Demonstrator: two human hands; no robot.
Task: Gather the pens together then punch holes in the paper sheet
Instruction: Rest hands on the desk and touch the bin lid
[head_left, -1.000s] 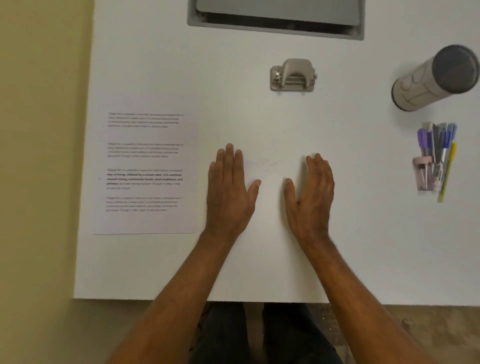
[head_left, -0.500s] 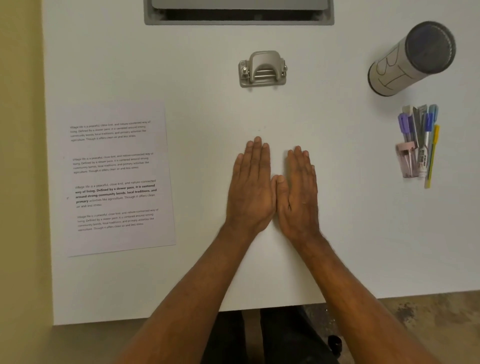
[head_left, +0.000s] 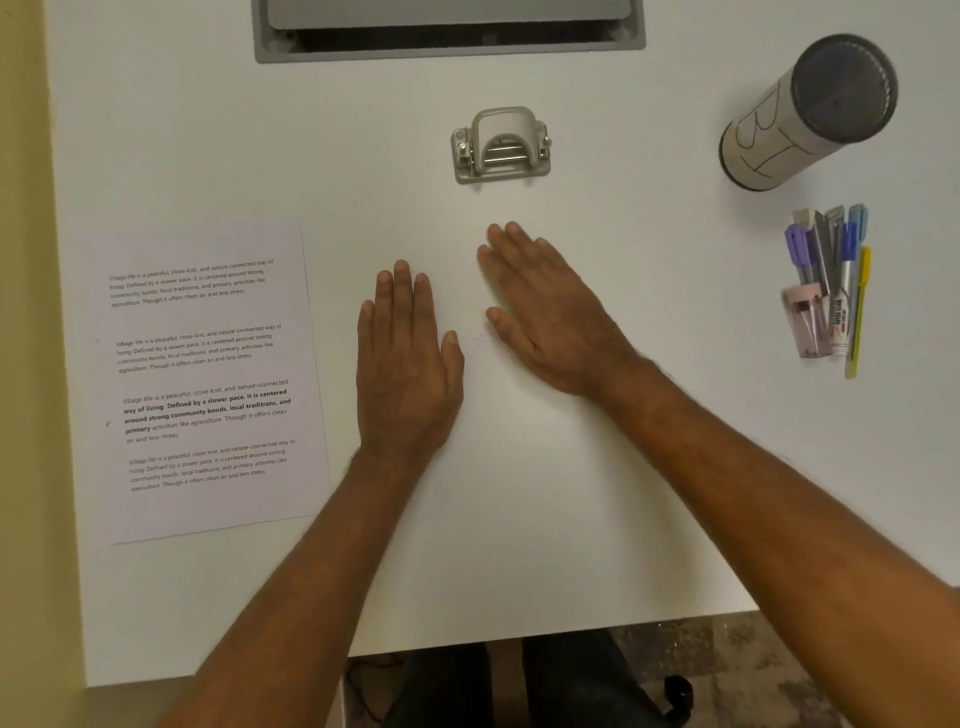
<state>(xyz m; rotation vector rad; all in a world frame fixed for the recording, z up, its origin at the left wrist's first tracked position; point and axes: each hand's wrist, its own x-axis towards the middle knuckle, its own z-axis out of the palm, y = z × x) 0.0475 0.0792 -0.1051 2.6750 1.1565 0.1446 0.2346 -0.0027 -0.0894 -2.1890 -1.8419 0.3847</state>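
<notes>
Your left hand lies flat on the white worktop, fingers straight and together, holding nothing. Your right hand is palm-down too, fingers slightly spread, angled far-left toward the hole punch. Paper sheet sits left; pens lie bunched far right.

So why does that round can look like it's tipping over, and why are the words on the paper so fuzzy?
Head view: the wide-angle lens bends things near the edges, so the cylindrical pen holder at the top right appears to lean outward. Head view: the print on the paper sheet is small and a bit soft, only the bold lines stand out. Head view: soft, even light, faint shadow beside the right hand.
</notes>
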